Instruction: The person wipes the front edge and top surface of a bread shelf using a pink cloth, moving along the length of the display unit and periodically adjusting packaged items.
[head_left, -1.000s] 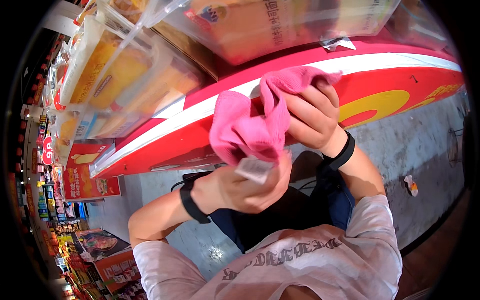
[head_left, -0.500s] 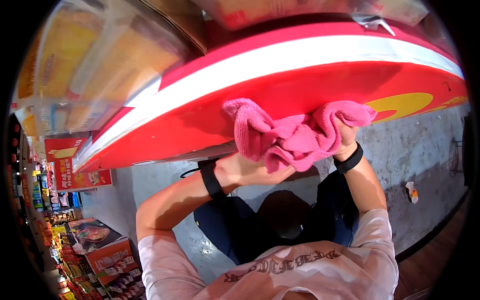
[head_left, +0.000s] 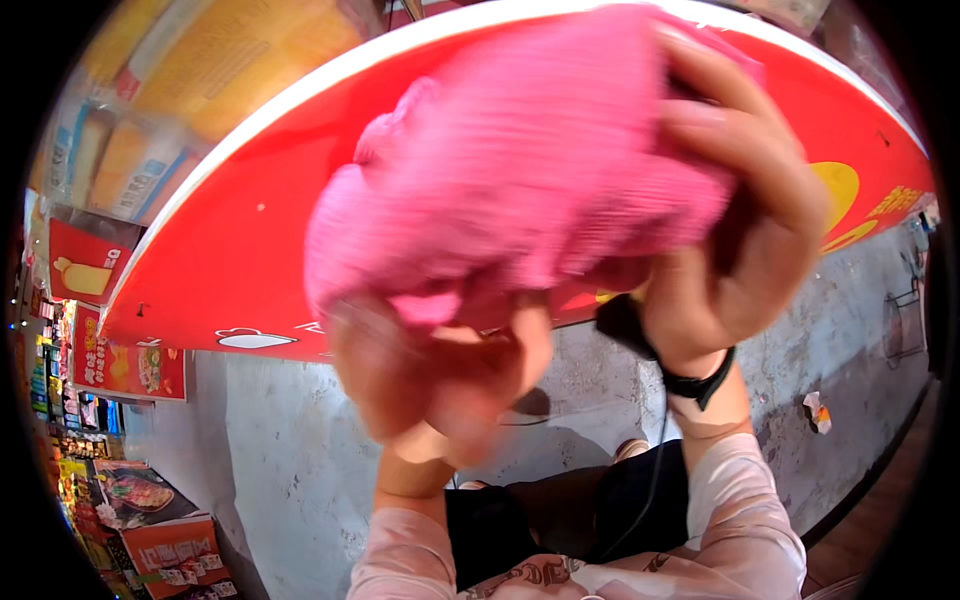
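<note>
A bunched pink cloth [head_left: 520,170] is raised close in front of me, its ribbed weave partly smeared by motion. My right hand [head_left: 745,210] grips its right side, fingers curled over the edge and thumb below. At the lower left of the cloth, my left hand [head_left: 440,375] has hold of the underside; its fingers are blurred and partly covered by the cloth. Behind the cloth stretches a red panel [head_left: 230,255] with a white upper edge and yellow and white graphics. The cloth hides the panel's middle.
Bagged yellow packages [head_left: 240,70] stand above the panel at the upper left. Store shelves with colourful packets [head_left: 75,445] and a food poster [head_left: 145,495] line the far left. A scrap of litter [head_left: 817,412] lies on the grey floor [head_left: 310,440], right side.
Both hands have lifted the pink cloth up from the panel's lower edge, nearer to my head, and it now looks larger and more spread. The view of the panel has shifted slightly.
</note>
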